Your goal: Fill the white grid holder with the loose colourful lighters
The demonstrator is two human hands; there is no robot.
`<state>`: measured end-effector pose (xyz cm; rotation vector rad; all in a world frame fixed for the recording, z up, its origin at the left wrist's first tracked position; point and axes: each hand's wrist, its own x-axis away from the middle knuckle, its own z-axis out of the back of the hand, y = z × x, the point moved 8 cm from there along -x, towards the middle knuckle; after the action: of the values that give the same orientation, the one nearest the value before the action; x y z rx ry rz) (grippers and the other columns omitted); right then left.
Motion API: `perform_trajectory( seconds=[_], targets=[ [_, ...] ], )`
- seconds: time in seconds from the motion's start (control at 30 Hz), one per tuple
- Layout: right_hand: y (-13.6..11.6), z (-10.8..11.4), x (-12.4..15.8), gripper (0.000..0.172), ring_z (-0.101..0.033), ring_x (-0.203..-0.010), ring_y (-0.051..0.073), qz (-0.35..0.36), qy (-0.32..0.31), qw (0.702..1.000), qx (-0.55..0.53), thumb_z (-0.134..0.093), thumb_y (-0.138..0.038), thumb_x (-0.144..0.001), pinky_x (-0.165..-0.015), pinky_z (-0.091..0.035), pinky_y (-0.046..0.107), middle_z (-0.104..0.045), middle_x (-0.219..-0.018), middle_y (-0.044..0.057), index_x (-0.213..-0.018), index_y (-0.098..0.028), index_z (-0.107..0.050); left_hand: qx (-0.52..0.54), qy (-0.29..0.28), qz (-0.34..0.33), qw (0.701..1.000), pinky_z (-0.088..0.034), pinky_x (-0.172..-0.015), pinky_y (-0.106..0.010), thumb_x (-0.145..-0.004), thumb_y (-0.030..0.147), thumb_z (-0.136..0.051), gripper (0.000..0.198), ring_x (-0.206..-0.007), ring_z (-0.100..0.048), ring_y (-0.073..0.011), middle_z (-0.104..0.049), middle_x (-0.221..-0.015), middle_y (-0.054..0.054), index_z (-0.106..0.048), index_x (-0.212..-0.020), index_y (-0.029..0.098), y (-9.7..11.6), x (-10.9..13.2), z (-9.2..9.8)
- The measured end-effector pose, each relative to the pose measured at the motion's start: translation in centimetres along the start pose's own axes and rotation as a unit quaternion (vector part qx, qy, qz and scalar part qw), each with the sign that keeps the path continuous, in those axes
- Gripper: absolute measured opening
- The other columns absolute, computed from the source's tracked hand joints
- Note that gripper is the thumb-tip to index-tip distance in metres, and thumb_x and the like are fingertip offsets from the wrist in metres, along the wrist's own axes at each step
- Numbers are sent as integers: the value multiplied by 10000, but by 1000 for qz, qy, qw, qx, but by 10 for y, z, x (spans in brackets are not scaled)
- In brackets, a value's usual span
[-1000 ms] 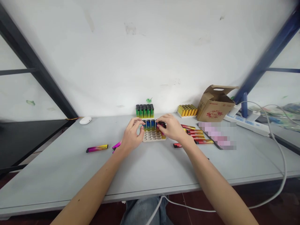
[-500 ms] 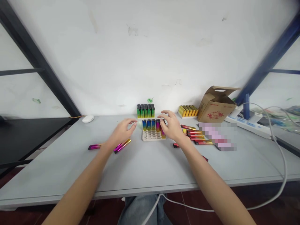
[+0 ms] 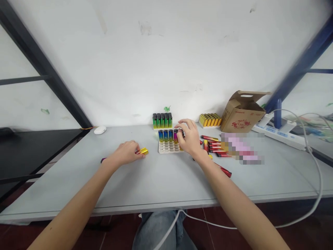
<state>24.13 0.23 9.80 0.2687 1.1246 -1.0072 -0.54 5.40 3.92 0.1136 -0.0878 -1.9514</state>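
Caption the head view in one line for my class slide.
Left hand grasping a gold-ended lighter, right hand at a white tray of upright lighters.

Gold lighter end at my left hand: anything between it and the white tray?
Nothing visible stands between the gold lighter end and the white tray; your right hand is over at the tray's right side.

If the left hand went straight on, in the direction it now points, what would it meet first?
Past the lighter at its fingertips, the left hand would probably meet the tray first, at its left side; depth is hard to judge.
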Motion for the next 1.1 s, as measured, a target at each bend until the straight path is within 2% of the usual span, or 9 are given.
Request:
perform_trajectory(
  seconds=[0.17,0.27,0.37,0.53,0.63,0.73,0.83,0.97,1.1],
  targets=[
    [-39,-3,19,235,-529,-1134,273,82,38,996,3,-485,-123,-809,-945,-436,453,-613,-1086,93,-942,-229,-647,7,-9,-21,1000,-479,-744,-357,-729,546,-621,330,-807,-645,-249,-689,-963,-78,-670,-796,227,8,-9,-2],
    [-70,-18,41,233,-542,-1111,253,177,17,984,-34,-512,-121,-786,-935,-452,430,-632,-1057,84,-947,-218,-648,-12,-18,-74,997,-452,-826,-364,-834,480,-514,313,-928,-629,-265,-674,-1009,-90,-683,-801,219,21,-9,-1],
    [-83,-35,55,245,-547,-1088,245,210,-39,976,-43,-503,-121,-789,-894,-471,407,-641,-1051,91,-969,-201,-649,-25,-34,-72,997,-445,-776,-344,-896,431,-420,356,-876,-637,-254,-673,-957,-93,-661,-749,213,24,-6,-1],
    [-67,-44,50,328,-545,-1051,249,129,-66,989,-20,-506,-121,-802,-908,-475,405,-636,-1082,118,-1097,-160,-643,17,45,-62,997,-459,-710,-329,-907,424,-404,348,-819,-649,-245,-664,-943,-97,-620,-753,199,28,-8,14],
    [-57,-43,45,439,-532,-1109,255,92,-58,994,6,-497,-116,-820,-962,-466,409,-601,-1197,141,-1248,-144,-590,145,103,-59,982,-454,-587,-286,-931,494,-395,370,-692,-638,-208,-646,-766,-48,-596,-817,205,37,-10,27],
    [-54,-43,44,547,-478,-1242,265,100,-49,993,35,-488,-113,-834,-1031,-438,418,-520,-1355,158,-1379,-139,-494,302,90,-72,946,-417,-487,-244,-943,526,-397,386,-586,-608,-167,-621,-657,-7,-603,-901,203,56,-13,30],
    [-52,-44,43,590,-430,-1317,257,111,-44,991,59,-476,-107,-851,-1072,-407,421,-498,-1417,131,-1437,-166,-436,348,41,-116,929,-398,-456,-229,-923,475,-462,340,-506,-534,-130,-565,-569,24,-649,-910,192,79,-14,24],
    [-48,-45,41,490,-495,-1250,234,119,-49,988,85,-470,-95,-895,-1045,-401,401,-629,-1299,75,-1371,-198,-521,332,86,-160,926,-451,-537,-232,-871,363,-542,272,-570,-545,-119,-619,-630,10,-676,-744,162,89,-10,19],
    [-43,-40,36,342,-581,-1116,216,99,-31,990,97,-492,-121,-924,-1005,-394,387,-718,-1138,52,-1224,-214,-629,357,173,-150,906,-528,-685,-272,-839,371,-630,229,-728,-642,-163,-731,-829,-17,-739,-917,185,80,-8,17]
  ],
)
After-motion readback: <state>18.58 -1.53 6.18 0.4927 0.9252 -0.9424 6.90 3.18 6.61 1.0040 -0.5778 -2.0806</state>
